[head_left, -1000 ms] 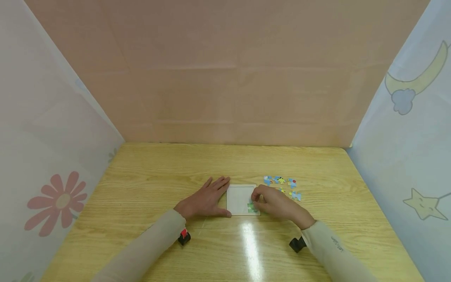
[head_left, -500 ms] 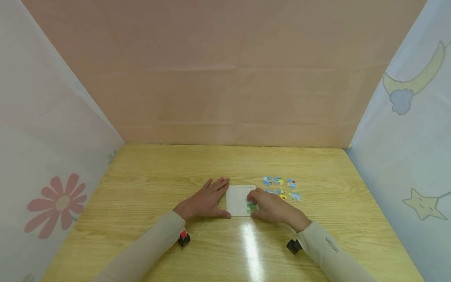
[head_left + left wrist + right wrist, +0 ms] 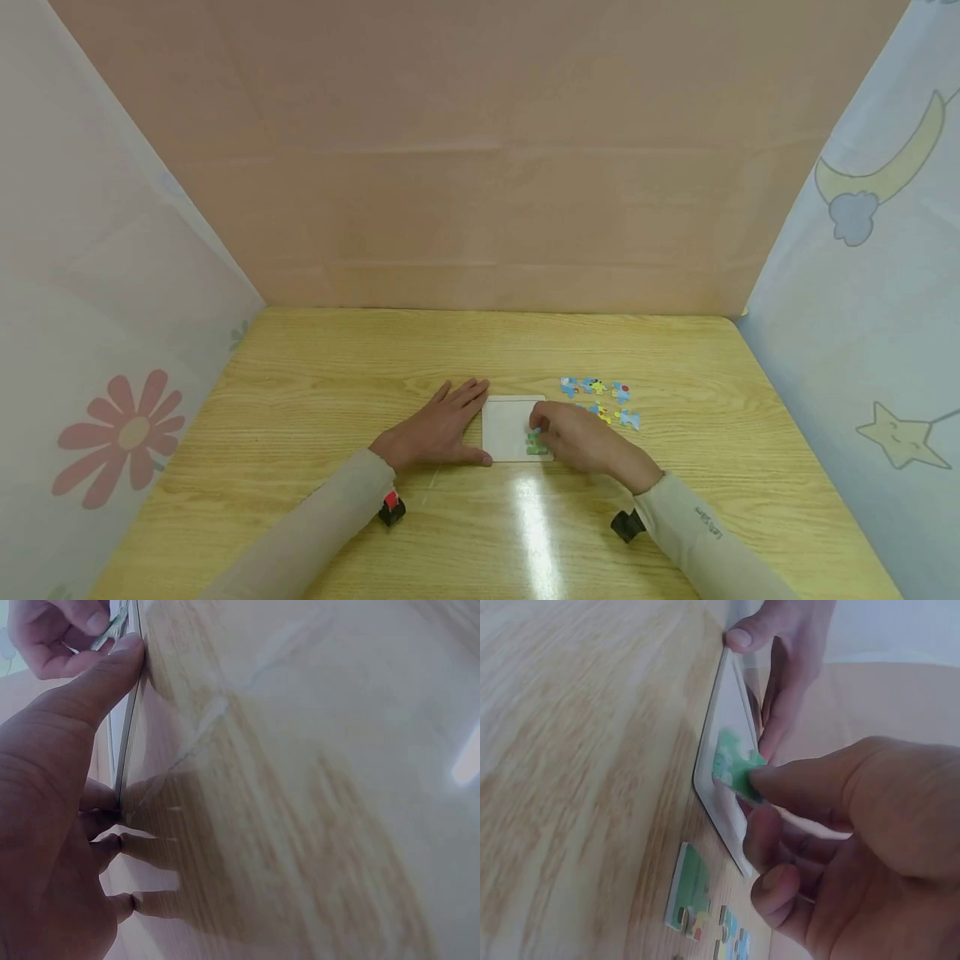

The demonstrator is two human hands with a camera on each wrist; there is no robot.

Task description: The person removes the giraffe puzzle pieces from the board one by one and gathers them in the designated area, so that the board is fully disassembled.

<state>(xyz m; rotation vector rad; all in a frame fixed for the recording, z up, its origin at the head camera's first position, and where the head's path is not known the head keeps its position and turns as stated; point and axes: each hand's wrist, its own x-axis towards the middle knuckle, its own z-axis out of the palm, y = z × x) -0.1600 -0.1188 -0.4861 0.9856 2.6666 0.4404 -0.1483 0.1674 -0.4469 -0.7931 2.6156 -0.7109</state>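
Observation:
A white puzzle tray [image 3: 507,427] with a thin raised rim lies flat on the table. My left hand [image 3: 441,421] lies along its left side with fingers spread, the thumb touching the tray's near left corner. Over the near right corner, my right hand [image 3: 581,435] pinches a green puzzle piece [image 3: 735,766] between thumb and fingers. That piece looks tilted in the right wrist view, and whether its lower edge touches the tray is hard to tell. Part of the tray's right side is hidden behind the right hand.
Several loose puzzle pieces [image 3: 596,386], blue, yellow and red, lie right of the tray. A green loose piece [image 3: 686,886] shows on the table in the right wrist view. An upright brown panel [image 3: 480,208] stands behind the wooden table [image 3: 360,350].
My right hand has shifted slightly left over the tray's near right corner, and its fingers have moved around the green puzzle piece. The left hand stays in place.

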